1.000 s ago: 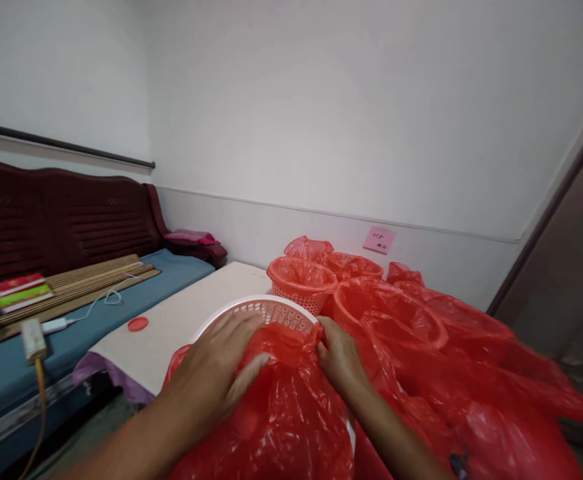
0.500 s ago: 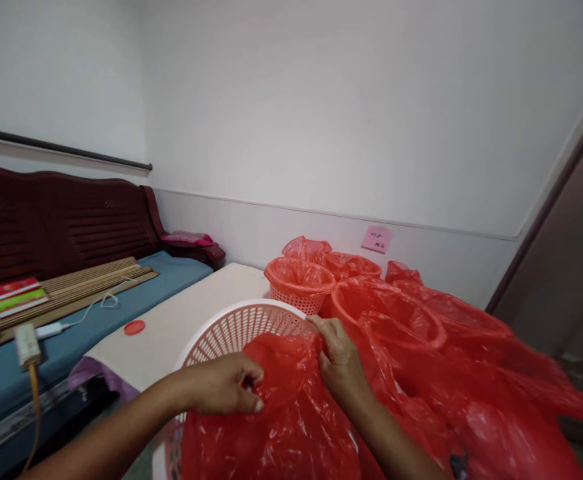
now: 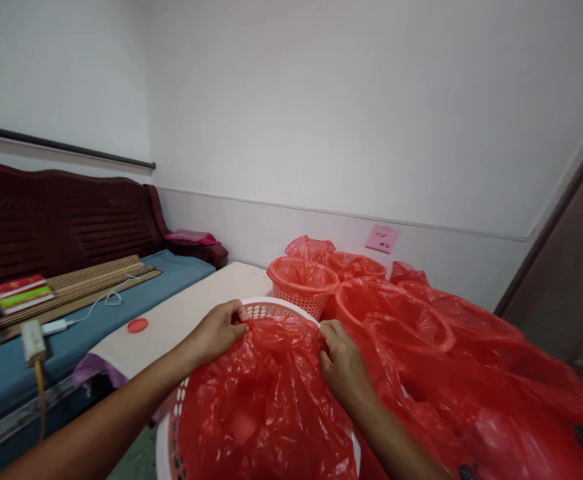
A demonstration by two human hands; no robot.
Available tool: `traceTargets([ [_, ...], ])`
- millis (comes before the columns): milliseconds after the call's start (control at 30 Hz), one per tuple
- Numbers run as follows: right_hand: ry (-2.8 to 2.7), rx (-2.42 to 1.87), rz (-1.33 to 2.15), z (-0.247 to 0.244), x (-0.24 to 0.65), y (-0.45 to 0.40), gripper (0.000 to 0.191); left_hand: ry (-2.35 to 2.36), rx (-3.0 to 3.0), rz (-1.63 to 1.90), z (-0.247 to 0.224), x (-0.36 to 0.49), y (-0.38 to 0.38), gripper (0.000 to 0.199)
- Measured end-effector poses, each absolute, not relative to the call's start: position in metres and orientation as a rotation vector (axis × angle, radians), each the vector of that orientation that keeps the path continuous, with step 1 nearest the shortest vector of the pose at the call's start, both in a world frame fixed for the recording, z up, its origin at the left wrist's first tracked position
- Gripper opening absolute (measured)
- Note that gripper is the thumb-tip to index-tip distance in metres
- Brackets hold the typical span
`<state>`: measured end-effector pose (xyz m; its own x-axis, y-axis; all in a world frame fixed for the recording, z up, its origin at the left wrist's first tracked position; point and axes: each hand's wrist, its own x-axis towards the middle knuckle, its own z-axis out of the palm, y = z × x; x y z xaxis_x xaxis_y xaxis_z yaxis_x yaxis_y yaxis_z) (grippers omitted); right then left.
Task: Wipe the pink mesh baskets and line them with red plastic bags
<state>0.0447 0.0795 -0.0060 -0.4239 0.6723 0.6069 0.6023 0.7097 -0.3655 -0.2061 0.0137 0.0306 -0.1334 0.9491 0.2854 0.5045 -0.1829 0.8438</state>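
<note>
A thin red plastic bag lies spread in and over a white slotted plastic basket right in front of me. My left hand pinches the bag's edge at the basket's far left rim. On the far right of the rim, my right hand grips the bag's edge, its fingers curled over the rim. Bare slots of the basket show between the hands and along its left side. Red film covers most of the inside.
Several bag-lined baskets, one a small lattice basket, stand behind and right on the white tabletop, with loose red film around them. A red lid-like disc lies left. Beyond is a wooden sofa with a power strip.
My left hand has moved up and away to the far left rim, drawing the bag's edge with it. The bag now spreads wider across the basket. My right hand stays at the rim.
</note>
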Motion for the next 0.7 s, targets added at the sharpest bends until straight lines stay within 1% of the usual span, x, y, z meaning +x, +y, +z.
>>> traceTargets([
  [133, -2.141, -0.991, 0.08, -0.008, 0.047, 0.083, 0.025, 1.531, 1.518, 1.336, 0.049, -0.21, 0.013, 0.014],
  [300, -2.099, -0.958, 0.129, -0.01, 0.048, 0.083, 0.026, 1.565, 1.458, 1.289, 0.061, -0.215, 0.011, 0.024],
  [367, -2.085, -0.947, 0.13, -0.011, 0.048, 0.083, 0.021, 1.593, 1.459, 1.286, 0.063, -0.218, 0.013, 0.026],
  [467, -2.05, -0.94, 0.144, -0.011, 0.049, 0.082, 0.01, 1.652, 1.526, 1.338, 0.063, -0.223, 0.017, 0.024],
  [567, -2.007, -0.919, 0.199, -0.011, 0.049, 0.079, 0.011, 1.742, 1.656, 1.361, 0.059, -0.227, 0.023, 0.02],
  [700, -1.949, -0.959, 0.257, -0.008, 0.047, 0.076, 0.012, 1.868, 1.821, 1.221, 0.056, -0.228, 0.027, 0.021],
])
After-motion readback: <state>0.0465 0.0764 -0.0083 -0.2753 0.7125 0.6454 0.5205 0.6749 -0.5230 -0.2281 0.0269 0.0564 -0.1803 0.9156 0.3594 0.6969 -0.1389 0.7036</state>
